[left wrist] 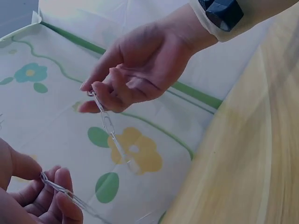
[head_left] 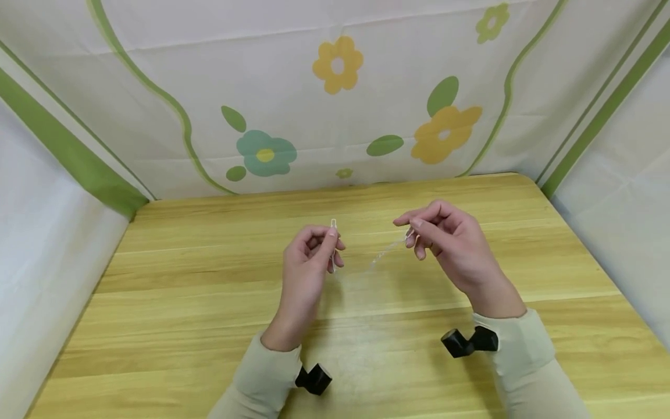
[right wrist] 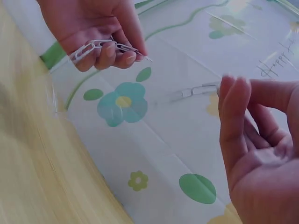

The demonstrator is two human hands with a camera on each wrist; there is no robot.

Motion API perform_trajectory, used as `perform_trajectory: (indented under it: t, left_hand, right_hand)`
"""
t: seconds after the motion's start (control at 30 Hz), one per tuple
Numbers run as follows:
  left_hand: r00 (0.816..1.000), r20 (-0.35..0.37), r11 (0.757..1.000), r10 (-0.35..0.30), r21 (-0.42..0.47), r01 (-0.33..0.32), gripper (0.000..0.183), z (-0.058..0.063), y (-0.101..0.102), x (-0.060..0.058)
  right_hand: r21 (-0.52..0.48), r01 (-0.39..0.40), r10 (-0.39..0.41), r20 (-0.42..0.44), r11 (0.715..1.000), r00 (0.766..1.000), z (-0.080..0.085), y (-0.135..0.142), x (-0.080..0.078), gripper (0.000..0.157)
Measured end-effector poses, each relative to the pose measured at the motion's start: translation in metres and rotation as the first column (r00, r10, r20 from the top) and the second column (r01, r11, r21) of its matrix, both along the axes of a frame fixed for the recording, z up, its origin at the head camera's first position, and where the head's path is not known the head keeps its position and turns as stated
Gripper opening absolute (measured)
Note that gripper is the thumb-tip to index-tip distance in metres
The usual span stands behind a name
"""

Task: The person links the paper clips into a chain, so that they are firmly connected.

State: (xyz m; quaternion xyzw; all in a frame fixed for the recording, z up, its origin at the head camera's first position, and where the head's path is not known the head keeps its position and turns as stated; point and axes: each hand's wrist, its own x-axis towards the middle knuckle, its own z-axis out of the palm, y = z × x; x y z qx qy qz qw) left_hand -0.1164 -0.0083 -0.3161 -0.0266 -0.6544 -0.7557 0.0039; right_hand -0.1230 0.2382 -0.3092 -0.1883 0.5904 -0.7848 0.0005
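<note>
My left hand point(head_left: 305, 265) pinches one end of a chain of white paper clips point(right wrist: 97, 44) between thumb and forefinger. Its links run across the curled fingers in the right wrist view, and one clip stands up above the thumb in the head view. Opposite it, my right hand point(head_left: 460, 247) pinches the end link of another paper clip chain point(left wrist: 108, 123) with thumb and fingertips. That chain slants down toward the left hand, its lower end blurred. Both hands are raised above the table, apart from each other, and the two chains look separate.
Beneath the hands lies a wood-grain table point(head_left: 209, 326). A white cloth point(head_left: 199, 70) printed with flowers and green lines hangs behind its far edge and along the sides. A black wrist camera point(head_left: 316, 379) is on the left sleeve, another black camera point(head_left: 469, 342) on the right.
</note>
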Motion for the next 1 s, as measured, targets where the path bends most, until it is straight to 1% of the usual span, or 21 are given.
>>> perform_trajectory:
  t: [0.1,0.2,0.23,0.3,0.43,0.57,0.67,0.77,0.87,0.93,1.0]
  left_hand:
    - [0.996,-0.028,0.996,-0.079,-0.034,0.078,0.009,0.001,0.004,0.004]
    - [0.983,-0.058,0.983,-0.173,-0.073,0.168,0.013,0.000,0.011,0.009]
    - [0.979,-0.070,0.979,-0.193,-0.086,0.187,0.013,-0.001,0.013,0.011]
    - [0.974,-0.083,0.974,-0.211,-0.098,0.202,0.015,-0.004,0.017,0.013]
    - [0.974,-0.111,0.978,-0.196,-0.100,0.185,0.015,-0.010,0.022,0.014]
    - [0.981,-0.113,0.983,-0.155,-0.115,0.142,0.014,-0.016,0.025,0.013]
    - [0.988,-0.107,0.986,-0.110,-0.137,0.095,0.013,-0.020,0.027,0.011]
    - [0.990,-0.112,0.987,-0.084,-0.144,0.067,0.012,-0.022,0.028,0.010]
    - [0.992,-0.082,0.989,-0.095,-0.122,0.085,0.014,-0.023,0.026,0.009]
    - [0.991,-0.035,0.989,-0.126,-0.080,0.123,0.016,-0.022,0.024,0.008]
    - [0.986,0.029,0.986,-0.165,-0.023,0.166,0.018,-0.021,0.022,0.006]
  right_hand:
    - [-0.021,-0.048,0.047,-0.021,0.999,0.999,-0.002,-0.003,0.000,0.028]
    - [-0.014,-0.056,0.056,-0.036,0.998,0.998,-0.007,-0.010,0.000,0.030]
    - [-0.008,-0.052,0.052,-0.035,0.999,0.998,-0.009,-0.012,0.000,0.030]
    - [0.010,-0.033,0.033,-0.013,0.999,0.999,-0.012,-0.018,0.000,0.029]
    - [0.015,0.030,-0.031,0.069,0.999,0.997,-0.015,-0.029,0.001,0.029]
    - [-0.001,0.083,-0.082,0.174,0.997,0.981,-0.016,-0.038,0.001,0.029]
    - [-0.007,0.094,-0.090,0.239,0.996,0.967,-0.016,-0.043,0.002,0.028]
    - [-0.002,0.077,-0.074,0.275,0.997,0.959,-0.018,-0.046,0.001,0.024]
    - [0.021,0.029,-0.034,0.269,0.999,0.962,-0.021,-0.045,0.001,0.017]
    - [0.055,-0.011,-0.003,0.241,0.998,0.970,-0.022,-0.043,0.000,0.013]
    - [0.110,-0.037,0.014,0.201,0.993,0.980,-0.022,-0.039,0.000,0.011]
